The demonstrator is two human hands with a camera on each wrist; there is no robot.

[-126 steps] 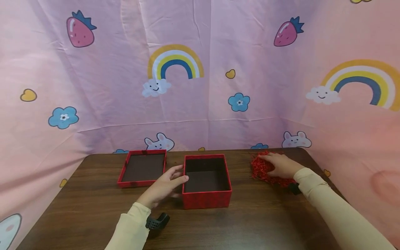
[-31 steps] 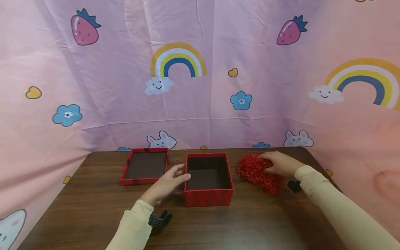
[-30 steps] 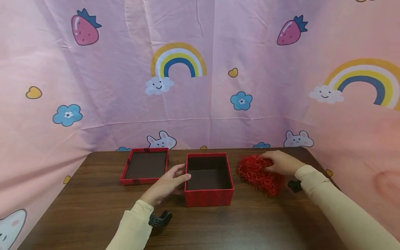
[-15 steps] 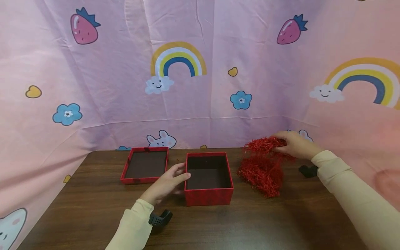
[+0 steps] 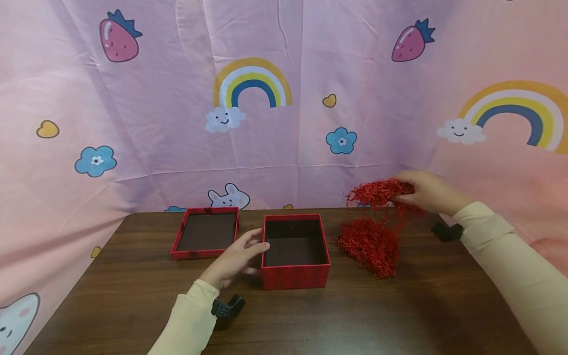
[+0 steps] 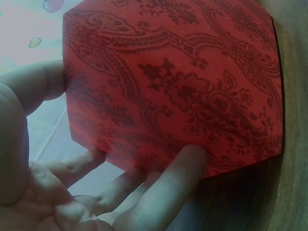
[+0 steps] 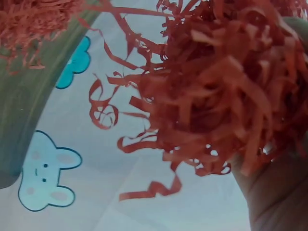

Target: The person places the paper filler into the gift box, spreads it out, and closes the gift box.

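Observation:
A red patterned box (image 5: 295, 277) stands uncovered on the table, its dark inside bare. My left hand (image 5: 232, 259) rests against the box's left side, thumb at the rim. In the left wrist view, lightly bent fingers touch the paisley wall of the box (image 6: 168, 86). My right hand (image 5: 435, 192) holds up a clump of red shredded paper (image 5: 377, 192) by its right end. Loose strands dangle from this clump in the right wrist view (image 7: 216, 96), where it hides most of the hand. Below lies a larger heap of shredded paper (image 5: 370, 249), right of the box.
A red-edged box lid (image 5: 199, 255), dark side up, lies left of the box. The brown wooden table (image 5: 337, 315) ends at a pink printed cloth (image 5: 293, 148) hung behind and at the sides.
My right hand has lifted a clump of shredded paper off the heap, moving up and to the right. The heap shifted toward the box earlier. My left hand stays against the box.

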